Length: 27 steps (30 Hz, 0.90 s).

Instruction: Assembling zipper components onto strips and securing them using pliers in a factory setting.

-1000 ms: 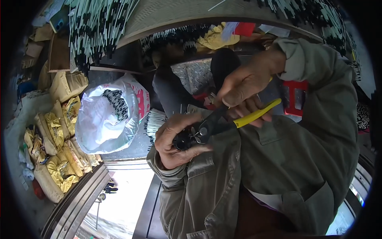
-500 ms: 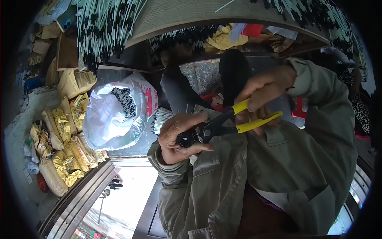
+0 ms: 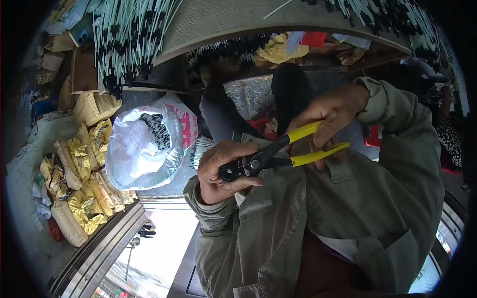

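Observation:
In front of my chest, my right hand (image 3: 334, 115) grips a pair of pliers (image 3: 304, 131) with black metal jaws and yellow handles. The handles stand apart, the fingers reaching between and around them. The jaws point left into my left hand (image 3: 214, 166), which is closed around a small black piece (image 3: 229, 171) at the jaw end. Fingers and jaws partly cover that piece, so I cannot make out its kind. Thin pale rods with black ends (image 3: 200, 149) show just behind my left wrist.
To the left stands a white plastic sack (image 3: 144, 146) with black-and-white pieces inside. Beyond it lie several brown and gold paper packages (image 3: 74, 186). A workbench (image 3: 223, 20) ahead carries bundles of pale rods with black ends (image 3: 131, 42). A red object (image 3: 372, 136) is at right.
The pliers have shifted slightly left and changed tilt a little, and my right hand's fingers have moved on the handles. My left hand stays almost in place, still closed.

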Each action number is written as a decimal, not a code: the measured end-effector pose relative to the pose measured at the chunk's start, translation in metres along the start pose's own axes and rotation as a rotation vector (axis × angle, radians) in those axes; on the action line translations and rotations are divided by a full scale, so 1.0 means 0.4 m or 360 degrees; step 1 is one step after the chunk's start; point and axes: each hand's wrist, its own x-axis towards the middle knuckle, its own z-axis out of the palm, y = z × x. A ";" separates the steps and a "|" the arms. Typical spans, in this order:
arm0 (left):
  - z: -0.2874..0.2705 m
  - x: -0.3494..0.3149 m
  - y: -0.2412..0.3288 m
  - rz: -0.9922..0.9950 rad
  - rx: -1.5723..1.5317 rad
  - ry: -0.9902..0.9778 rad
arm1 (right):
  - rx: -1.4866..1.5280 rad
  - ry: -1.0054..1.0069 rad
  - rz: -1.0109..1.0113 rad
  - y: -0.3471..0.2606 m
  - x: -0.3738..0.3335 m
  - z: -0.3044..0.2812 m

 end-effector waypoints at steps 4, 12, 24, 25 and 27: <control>0.018 -0.011 0.011 -0.0250 -0.0079 0.0330 | -0.2044 0.0874 -0.0871 -0.019 -0.013 0.036; 0.047 0.000 0.016 -0.0321 0.0222 0.0556 | -0.3022 0.1779 -0.0893 0.028 0.046 0.037; 0.051 -0.010 0.024 -0.0272 0.0332 0.0727 | -0.2654 0.1693 -0.1194 0.080 0.139 -0.024; 0.049 -0.012 0.024 -0.0256 0.0337 0.0700 | -0.2675 0.1664 -0.1172 0.076 0.135 -0.023; 0.048 -0.015 0.026 -0.0247 0.0332 0.0676 | -0.2691 0.1628 -0.1139 0.066 0.119 -0.018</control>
